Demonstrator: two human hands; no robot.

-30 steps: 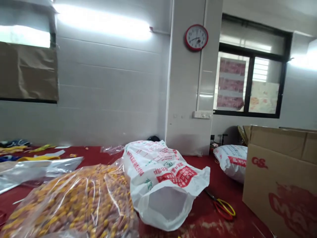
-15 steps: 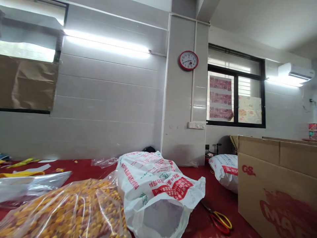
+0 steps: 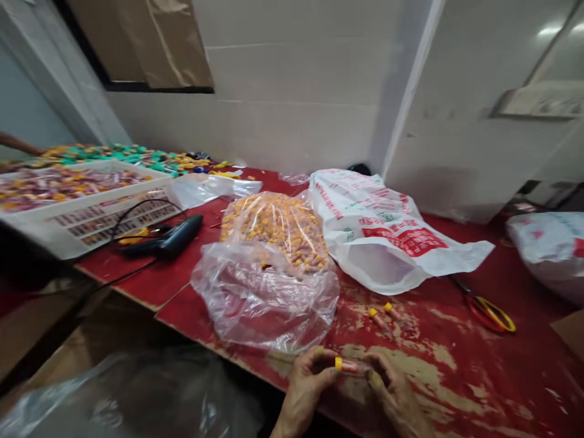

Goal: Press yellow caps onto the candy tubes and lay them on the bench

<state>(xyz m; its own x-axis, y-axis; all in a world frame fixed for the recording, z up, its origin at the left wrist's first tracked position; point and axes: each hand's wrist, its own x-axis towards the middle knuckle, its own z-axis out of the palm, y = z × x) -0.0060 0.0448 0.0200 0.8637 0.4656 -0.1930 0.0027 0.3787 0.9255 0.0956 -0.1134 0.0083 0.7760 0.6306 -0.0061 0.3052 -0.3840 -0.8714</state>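
Between my two hands is a small clear tube with a yellow cap point(image 3: 350, 366), held level above the table's front edge. The fingers of my left hand point(image 3: 305, 386) pinch its capped end. At the other end, the fingers of my right hand point(image 3: 396, 389) close on the clear part. Just beyond, two similar yellow-capped tubes point(image 3: 379, 320) lie on the worn red tabletop point(image 3: 438, 340). Behind my left hand a clear plastic bag point(image 3: 274, 298) lies with its mouth toward me, full of small yellow-capped pieces point(image 3: 283, 228).
A white printed sack point(image 3: 378, 219) lies behind the tubes, with scissors point(image 3: 493, 313) to its right. At left are a black corded tool point(image 3: 177, 238) and a white basket point(image 3: 109, 213) full of small pieces. A person's arm point(image 3: 18, 145) shows at far left.
The view has swung down and left, away from the wall clock and windows. My hands and the yellow-capped tube have come into view; the large cardboard box has mostly left it.
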